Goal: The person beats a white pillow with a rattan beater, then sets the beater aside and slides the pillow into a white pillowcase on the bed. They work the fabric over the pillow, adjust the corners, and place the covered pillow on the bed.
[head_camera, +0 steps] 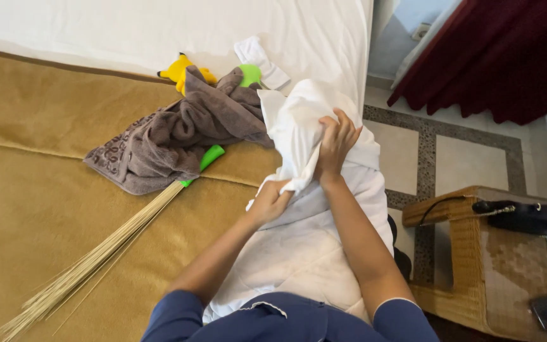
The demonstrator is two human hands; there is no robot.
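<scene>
Both my hands grip a bunched white cloth at the right edge of the bed. My right hand clutches its upper fold, fingers curled into the fabric. My left hand pinches a lower corner of the same cloth. Under my arms a white quilted cover hangs over the bed's edge toward me.
A tan blanket covers the bed, with a white sheet beyond it. A grey towel lies heaped over a green-handled straw broom. A yellow toy and small white cloth lie behind. A wicker table with a black bag stands right.
</scene>
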